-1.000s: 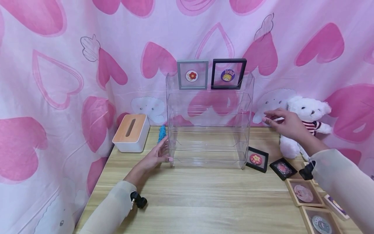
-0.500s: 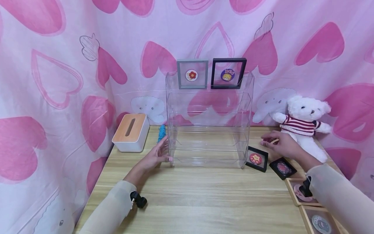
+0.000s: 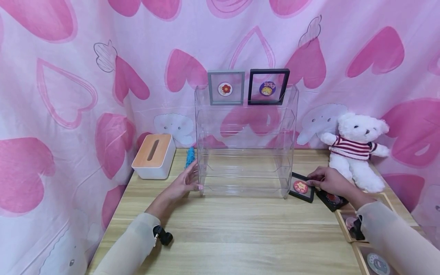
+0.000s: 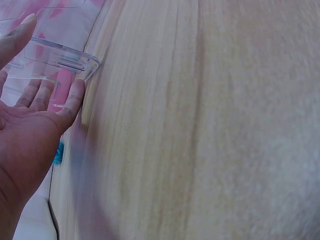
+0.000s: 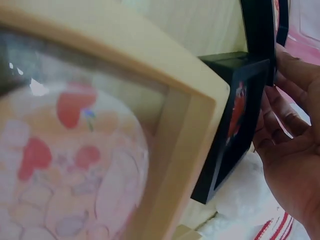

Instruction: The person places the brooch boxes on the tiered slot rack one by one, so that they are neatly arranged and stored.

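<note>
A clear acrylic display rack point(image 3: 240, 190) with several tiers stands on the wooden table. My left hand point(image 3: 182, 181) grips its lower left corner, thumb at the front and fingers along the side. In the left wrist view, the fingertips point(image 4: 76, 95) are right at the rack's clear edge. At the rack's lower right lies a black floating frame point(image 3: 307, 196) with a red star badge. My right hand point(image 3: 331, 181) pinches its right edge between thumb and fingers. Another black frame point(image 3: 331, 206) lies partly hidden under that hand.
On the top tier stand a grey frame point(image 3: 209, 88) and a black frame point(image 3: 252, 86). Wooden frames point(image 3: 357, 256) lie at right, below a white teddy bear point(image 3: 359, 128). A tissue box point(image 3: 151, 173) and a blue object point(image 3: 190, 156) are at left.
My right hand has come down from in front of the teddy bear to the star-badge frame and taken its edge. The left hand has stayed at the rack.
</note>
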The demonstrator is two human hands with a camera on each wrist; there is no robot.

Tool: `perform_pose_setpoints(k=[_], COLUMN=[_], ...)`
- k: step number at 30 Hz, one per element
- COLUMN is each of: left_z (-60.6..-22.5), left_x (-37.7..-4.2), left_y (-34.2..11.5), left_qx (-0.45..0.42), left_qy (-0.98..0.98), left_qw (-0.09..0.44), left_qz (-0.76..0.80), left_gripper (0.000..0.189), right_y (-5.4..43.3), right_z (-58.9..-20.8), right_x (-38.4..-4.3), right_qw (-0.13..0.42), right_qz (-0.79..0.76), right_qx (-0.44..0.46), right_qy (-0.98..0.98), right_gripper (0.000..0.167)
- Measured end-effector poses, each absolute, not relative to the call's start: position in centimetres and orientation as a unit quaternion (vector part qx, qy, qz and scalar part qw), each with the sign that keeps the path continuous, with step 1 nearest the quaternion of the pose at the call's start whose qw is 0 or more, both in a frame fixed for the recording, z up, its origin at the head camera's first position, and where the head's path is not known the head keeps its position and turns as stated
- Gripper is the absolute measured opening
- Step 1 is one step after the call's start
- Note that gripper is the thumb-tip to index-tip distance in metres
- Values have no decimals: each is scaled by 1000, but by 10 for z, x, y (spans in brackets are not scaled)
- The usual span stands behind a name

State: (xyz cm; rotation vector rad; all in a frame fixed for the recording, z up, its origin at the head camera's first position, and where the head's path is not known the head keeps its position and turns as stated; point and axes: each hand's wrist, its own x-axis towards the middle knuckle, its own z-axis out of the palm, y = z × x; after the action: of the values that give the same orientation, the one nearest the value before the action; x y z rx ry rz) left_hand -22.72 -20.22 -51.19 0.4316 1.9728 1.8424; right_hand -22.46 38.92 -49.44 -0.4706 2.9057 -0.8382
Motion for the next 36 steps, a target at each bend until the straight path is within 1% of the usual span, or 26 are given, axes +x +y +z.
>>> perform_pose_setpoints(k=[10,20,25,32,36], left_z=[-512,-515,-515,-512,-511], left_x=[-228,-224,-222,-223,-224], left_y=[-202,-205,-206,-204,-202], left_qx=[167,156,158,144,143], left_qy=[706,714,709,709,710], left_qw=[198,208,208,209,206], left_qz=[659,650,655,657,658], left_gripper=[109,107,109,108,108], right_y=[383,387,388,395,398], right_z=[-496,-490,-478,-459,-444], right_x=[-224,-220,-217,-217,-218], right_qw=[25,21,-16,-77,-108], right_qz=[-272,-295,-302,-300,-305], right_qx=[-130,-114,-113,-133,-143], right_qy=[953,948,947,942,935], right_gripper=[9,11,13,9,10])
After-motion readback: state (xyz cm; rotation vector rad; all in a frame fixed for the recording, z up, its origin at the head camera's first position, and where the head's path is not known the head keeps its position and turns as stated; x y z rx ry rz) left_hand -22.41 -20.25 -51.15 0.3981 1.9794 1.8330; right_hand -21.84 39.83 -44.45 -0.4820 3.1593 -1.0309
